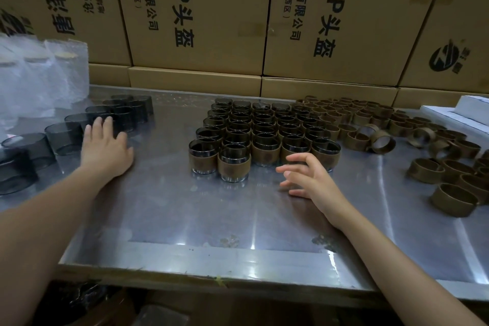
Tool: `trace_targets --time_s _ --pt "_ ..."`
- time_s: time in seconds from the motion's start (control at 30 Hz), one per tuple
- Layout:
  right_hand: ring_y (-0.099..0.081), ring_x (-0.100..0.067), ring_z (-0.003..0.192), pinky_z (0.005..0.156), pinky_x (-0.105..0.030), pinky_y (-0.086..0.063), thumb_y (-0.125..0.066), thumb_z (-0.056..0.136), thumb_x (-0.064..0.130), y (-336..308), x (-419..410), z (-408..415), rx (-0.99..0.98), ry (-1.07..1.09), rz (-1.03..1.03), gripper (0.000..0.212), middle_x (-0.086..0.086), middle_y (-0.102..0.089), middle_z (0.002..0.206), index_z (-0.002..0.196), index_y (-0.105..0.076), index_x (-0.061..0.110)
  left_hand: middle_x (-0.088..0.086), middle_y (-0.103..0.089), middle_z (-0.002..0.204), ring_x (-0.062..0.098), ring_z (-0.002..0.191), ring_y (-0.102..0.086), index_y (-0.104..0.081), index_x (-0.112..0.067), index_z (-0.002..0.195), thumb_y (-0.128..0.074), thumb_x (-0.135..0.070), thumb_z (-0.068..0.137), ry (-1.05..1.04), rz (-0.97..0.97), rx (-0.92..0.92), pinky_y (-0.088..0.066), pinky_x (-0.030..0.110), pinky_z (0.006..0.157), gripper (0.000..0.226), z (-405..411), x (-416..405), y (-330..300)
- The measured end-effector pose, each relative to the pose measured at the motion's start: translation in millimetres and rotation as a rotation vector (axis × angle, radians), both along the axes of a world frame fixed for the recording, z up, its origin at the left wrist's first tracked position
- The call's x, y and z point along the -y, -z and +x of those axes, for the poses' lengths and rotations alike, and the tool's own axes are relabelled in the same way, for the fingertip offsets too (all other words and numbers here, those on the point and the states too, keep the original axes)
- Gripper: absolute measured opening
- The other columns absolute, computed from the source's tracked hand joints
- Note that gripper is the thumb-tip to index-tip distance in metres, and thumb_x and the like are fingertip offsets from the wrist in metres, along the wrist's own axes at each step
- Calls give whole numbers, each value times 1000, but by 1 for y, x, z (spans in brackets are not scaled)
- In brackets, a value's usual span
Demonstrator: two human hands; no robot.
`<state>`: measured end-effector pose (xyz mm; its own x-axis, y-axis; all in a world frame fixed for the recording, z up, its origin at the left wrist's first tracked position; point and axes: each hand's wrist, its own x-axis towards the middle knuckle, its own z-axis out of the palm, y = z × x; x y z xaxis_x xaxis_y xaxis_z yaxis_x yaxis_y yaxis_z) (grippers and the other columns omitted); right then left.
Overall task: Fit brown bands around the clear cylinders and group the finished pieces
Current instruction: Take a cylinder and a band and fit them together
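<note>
Several dark clear cylinders point(63, 135) without bands stand in rows at the left of the steel table point(211, 219). My left hand point(105, 145) lies flat, its fingertips touching one of them. A packed group of banded cylinders point(254, 130) fills the table's middle, the nearest one point(234, 164) standing a little forward. My right hand point(309, 177) hovers with fingers spread just in front of the group's right corner, holding nothing. Loose brown bands point(381, 124) are scattered over the right side, some close by point(453, 200).
Printed cardboard boxes point(201, 21) form a wall right behind the table. Bubble-wrapped packs point(39, 79) stand at the back left. A white box point(465, 111) lies at the far right. The table's front edge point(211, 270) runs close to me.
</note>
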<state>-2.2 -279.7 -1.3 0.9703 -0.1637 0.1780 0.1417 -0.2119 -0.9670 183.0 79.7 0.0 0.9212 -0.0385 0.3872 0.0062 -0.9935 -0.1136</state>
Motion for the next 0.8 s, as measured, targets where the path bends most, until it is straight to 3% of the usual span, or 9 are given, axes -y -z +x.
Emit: trace_targets --time_s 0.1,0.27,0.33,0.43,0.57,0.63,0.67,0.73,0.8 --pt "-69 -8 76 66 -21 -54 -55 95 9 1 1 2 1 10 2 20 5 -70 104 111 -50 21 19 -10 158 38 145 -4 -53 -17 132 -37 -45 98 -77 82 -104 -5 44 118 46 13 -6 -8" --pt "-69 -9 75 64 -22 -54 -55 95 10 0 1 4 -6 16 8 19 3 -70 104 110 -52 21 16 -36 140 35 133 -26 -62 -10 121 -47 -44 94 -86 85 -93 -17 44 116 46 20 -6 -17" --pt "-69 -9 74 63 -22 -54 -55 95 10 0 1 4 -8 16 8 19 3 -70 103 109 -52 22 19 -40 131 36 125 -32 -63 -3 115 -50 -43 93 -73 -55 -89 -22 43 112 47 17 1 -16" --pt "-68 -9 72 61 -20 -53 -56 95 11 0 1 4 -9 18 18 18 3 -71 101 108 -53 22 21 -35 132 39 125 -30 -62 2 110 -50 -42 94 -94 -291 -125 -16 51 114 48 5 15 -12" --pt "-66 -8 69 60 -20 -52 -55 94 10 0 1 3 -16 23 12 17 4 -72 94 106 -55 22 14 -39 130 36 124 -37 -63 -5 112 -52 -41 94 30 -316 -108 -7 59 114 41 -24 22 -6" --pt "-65 -7 66 59 -19 -52 -54 93 9 0 1 3 -20 24 1 17 4 -72 91 104 -55 22 5 -49 125 32 119 -47 -68 -10 109 -55 -39 93 122 -392 -49 -16 60 111 36 -39 20 -7" --pt "-64 -6 66 59 -19 -51 -54 93 8 0 1 3 -22 24 -7 18 4 -72 89 104 -55 22 0 -57 118 29 112 -53 -72 -12 105 -57 -36 92 184 -465 6 -27 59 107 30 -46 20 -9" --pt "-63 -6 64 59 -18 -50 -53 93 7 0 0 3 -27 25 -24 17 4 -71 87 102 -55 22 -1 -69 100 24 92 -61 -76 -16 98 -61 -24 90 286 -672 84 -47 44 86 19 -58 19 -17" --pt "-62 -6 64 59 -18 -50 -52 94 7 -1 -1 3 -31 28 -34 17 3 -71 86 101 -56 22 7 -71 95 13 79 -63 -74 -22 98 -62 -13 90 340 -980 68 -48 27 72 17 -72 21 -27"
